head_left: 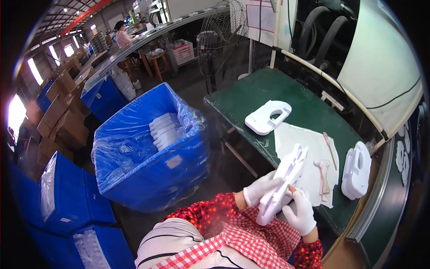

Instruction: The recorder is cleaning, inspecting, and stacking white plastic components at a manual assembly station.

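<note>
A white moulded plastic part (292, 167) is held tilted on its edge above the near edge of the table. My left hand (261, 188), in a white glove, is closed round its left side; some fingers are hidden behind it. My right hand (301, 214), gloved too, is at the part's right side with bent fingers against it, one bare fingertip showing and the thumb curved below. Beyond them, a similar white part with an oval opening (264, 120) lies on the table. More such white parts (357, 172) sit at the right edge.
On the green table (309, 101) lies a white sheet (293, 134) with a slim brown-handled tool (330, 150) and a crumpled beige cloth (323, 177). At left stands a blue bin (152, 179) lined with plastic, holding several white parts (165, 130). Far off, a person (122, 36) sits working.
</note>
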`<move>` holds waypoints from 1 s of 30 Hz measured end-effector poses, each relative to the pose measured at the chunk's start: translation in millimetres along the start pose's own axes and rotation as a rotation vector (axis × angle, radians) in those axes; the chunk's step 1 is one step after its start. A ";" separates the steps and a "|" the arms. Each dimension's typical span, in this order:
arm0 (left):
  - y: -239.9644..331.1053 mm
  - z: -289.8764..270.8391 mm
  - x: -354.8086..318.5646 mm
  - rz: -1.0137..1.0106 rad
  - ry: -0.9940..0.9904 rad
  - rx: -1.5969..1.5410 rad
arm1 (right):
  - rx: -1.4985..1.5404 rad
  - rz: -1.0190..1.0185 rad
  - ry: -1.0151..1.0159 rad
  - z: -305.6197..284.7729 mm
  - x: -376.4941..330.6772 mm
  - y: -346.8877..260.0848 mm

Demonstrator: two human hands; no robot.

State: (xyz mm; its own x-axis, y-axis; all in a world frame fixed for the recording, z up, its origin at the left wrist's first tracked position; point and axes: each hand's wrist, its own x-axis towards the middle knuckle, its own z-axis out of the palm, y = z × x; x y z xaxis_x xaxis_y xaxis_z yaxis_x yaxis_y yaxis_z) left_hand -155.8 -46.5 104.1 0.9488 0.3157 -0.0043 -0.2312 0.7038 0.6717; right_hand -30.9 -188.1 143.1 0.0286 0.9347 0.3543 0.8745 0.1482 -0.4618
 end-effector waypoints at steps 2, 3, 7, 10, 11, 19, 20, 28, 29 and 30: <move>-21.0 -4.2 2.4 -0.031 0.151 0.195 | 0.133 0.182 -0.036 13.3 -15.9 5.1; -23.9 -1.5 2.5 -0.066 0.188 0.239 | 0.137 0.189 -0.035 21.3 -21.3 4.3; -26.1 13.4 8.0 -0.013 0.112 0.323 | 0.470 0.411 0.104 31.5 -31.3 -9.2; -32.5 20.4 15.6 0.001 0.156 0.464 | 0.733 0.525 0.176 27.8 -35.2 -18.1; -34.5 20.0 16.6 0.014 0.172 0.562 | 0.737 0.531 0.175 29.4 -37.3 -17.3; -20.1 33.2 7.0 0.016 0.282 0.338 | 1.312 0.603 0.442 30.0 -50.6 -17.1; -21.8 36.1 5.2 0.060 0.287 0.297 | 1.192 0.599 0.386 33.2 -52.3 -17.7; -25.8 33.1 13.4 -0.015 0.312 0.414 | 0.801 0.513 0.284 42.2 -50.2 -13.4; -32.3 21.9 14.5 0.025 0.281 0.453 | 0.819 0.492 0.282 41.5 -48.6 -14.6; -23.1 30.4 13.3 0.024 0.288 0.497 | 0.766 0.477 0.284 41.3 -50.1 -12.2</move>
State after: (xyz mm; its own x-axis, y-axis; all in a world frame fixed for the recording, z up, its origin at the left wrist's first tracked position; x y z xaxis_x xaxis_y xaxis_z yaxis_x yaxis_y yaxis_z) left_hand -131.3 -77.9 111.1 0.8316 0.5374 -0.1400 -0.0568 0.3330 0.9412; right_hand -63.0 -223.4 97.4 0.5059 0.8530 0.1284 0.1869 0.0369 -0.9817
